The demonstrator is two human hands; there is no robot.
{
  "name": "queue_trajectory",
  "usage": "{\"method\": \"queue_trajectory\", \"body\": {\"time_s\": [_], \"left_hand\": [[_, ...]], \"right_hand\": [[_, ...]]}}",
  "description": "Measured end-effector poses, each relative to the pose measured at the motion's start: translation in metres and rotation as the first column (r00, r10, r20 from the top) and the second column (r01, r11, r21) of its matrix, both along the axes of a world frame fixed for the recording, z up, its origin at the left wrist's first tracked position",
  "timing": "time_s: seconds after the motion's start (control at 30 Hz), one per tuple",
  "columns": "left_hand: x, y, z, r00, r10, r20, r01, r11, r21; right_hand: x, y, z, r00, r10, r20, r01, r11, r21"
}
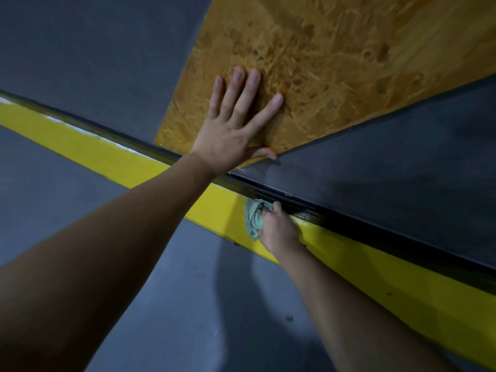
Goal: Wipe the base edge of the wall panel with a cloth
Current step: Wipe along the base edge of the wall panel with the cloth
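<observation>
yellow floor stripe [107, 154] runs beneath the fingers [276, 206], beside the dark wall panel [375, 162]. left hand [228, 135]: fingers straight, flat on chipboard [322, 63]. right hand [279, 229]: fingers clenched round the cloth [253, 217], pressed at the panel's base edge [349, 229].

A crumpled pale-green cloth [252, 218] presses against the wall panel's [375, 170] dark base edge [375, 236], which runs from ten to four o'clock.

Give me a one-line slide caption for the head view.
Left hand flat on the chipboard panel; right hand holds a green cloth against the dark base edge beside the yellow stripe.
</observation>
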State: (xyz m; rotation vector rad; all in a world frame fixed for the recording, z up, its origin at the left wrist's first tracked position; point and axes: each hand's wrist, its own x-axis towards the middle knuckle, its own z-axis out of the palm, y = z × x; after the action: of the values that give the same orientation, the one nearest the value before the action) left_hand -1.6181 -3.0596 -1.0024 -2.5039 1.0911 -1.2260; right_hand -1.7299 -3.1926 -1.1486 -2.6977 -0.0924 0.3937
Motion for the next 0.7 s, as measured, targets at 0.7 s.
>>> {"method": "queue_trajectory", "body": {"time_s": [0.7], "left_hand": [[-0.015, -0.01, 0.003, 0.995, 0.095, -0.005, -0.095, 0.994, -0.051]], "right_hand": [[-0.017, -0.007, -0.006, 0.982, -0.185, 0.048, 0.184, 0.983, 0.024]]}}
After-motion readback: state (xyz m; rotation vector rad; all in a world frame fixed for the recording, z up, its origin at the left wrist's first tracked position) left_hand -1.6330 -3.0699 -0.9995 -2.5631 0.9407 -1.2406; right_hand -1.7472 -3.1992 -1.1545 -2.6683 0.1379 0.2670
